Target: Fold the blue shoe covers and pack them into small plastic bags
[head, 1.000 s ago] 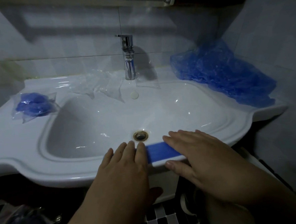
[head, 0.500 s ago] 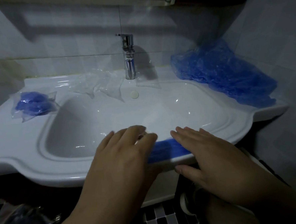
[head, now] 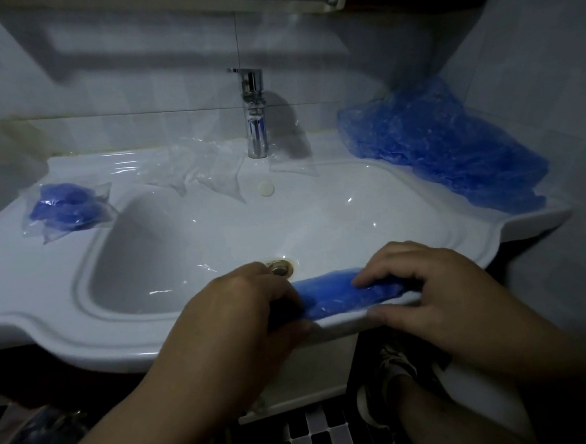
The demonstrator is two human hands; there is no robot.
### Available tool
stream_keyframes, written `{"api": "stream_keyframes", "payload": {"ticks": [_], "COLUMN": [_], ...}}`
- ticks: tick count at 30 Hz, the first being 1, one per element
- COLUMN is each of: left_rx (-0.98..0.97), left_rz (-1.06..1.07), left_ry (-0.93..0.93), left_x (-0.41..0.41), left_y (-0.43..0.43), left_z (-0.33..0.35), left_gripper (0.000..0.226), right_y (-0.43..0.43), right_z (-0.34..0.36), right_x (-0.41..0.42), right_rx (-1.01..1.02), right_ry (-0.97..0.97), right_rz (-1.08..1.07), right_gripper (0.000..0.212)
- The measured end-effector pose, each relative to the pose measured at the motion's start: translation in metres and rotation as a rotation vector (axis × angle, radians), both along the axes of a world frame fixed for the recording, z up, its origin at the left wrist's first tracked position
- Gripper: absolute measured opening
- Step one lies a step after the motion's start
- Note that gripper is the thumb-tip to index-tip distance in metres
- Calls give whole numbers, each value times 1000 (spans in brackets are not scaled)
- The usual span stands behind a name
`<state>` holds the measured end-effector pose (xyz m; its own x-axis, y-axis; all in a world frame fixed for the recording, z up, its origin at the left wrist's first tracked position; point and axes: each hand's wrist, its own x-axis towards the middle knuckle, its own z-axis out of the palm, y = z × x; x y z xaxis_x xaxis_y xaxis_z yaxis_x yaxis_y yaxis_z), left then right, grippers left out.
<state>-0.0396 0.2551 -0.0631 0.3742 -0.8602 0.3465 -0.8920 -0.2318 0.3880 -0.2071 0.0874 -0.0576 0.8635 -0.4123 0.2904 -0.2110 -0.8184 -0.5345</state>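
A folded blue shoe cover (head: 337, 294) lies as a narrow strip along the front rim of the white sink (head: 51, 326). My left hand (head: 242, 314) grips its left end with curled fingers. My right hand (head: 425, 282) holds its right end, fingers on top and thumb under the rim. A pile of loose blue shoe covers (head: 441, 151) sits on the right back corner. A small plastic bag packed with blue covers (head: 66, 208) rests on the left ledge. Empty clear plastic bags (head: 199, 172) lie behind the basin, left of the tap.
A chrome tap (head: 255, 121) stands at the back centre, with another clear bag (head: 293, 163) at its base. The drain (head: 280, 267) is just beyond my left hand. Tiled walls close in behind and at right. A shoe (head: 390, 380) stands on the checkered floor (head: 332, 435) below.
Both hands lay flat pressing the strip; now their fingers have curled and closed on its two ends, and more of the blue strip shows between them.
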Motion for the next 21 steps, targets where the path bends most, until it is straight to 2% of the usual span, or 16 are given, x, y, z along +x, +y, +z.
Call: {"api": "stream_keyframes", "payload": {"ticks": [8,16,21], "left_rx": [68,40,81], "left_rz": [132,294,324], "left_ry": [107,106,62], "left_x": [18,15,19], "left_y": [-1,-6,-6], "left_z": [3,3,4], "left_gripper": [14,14,9], "right_y": [-2,10,13], "right_z": [2,-5,-4], "right_x": [10,36,37], "right_rx": [105,-59,-69], "right_ry": [-48,75,93], "right_rz": [-150,-324,-337], "right_gripper": [14,19,20]}}
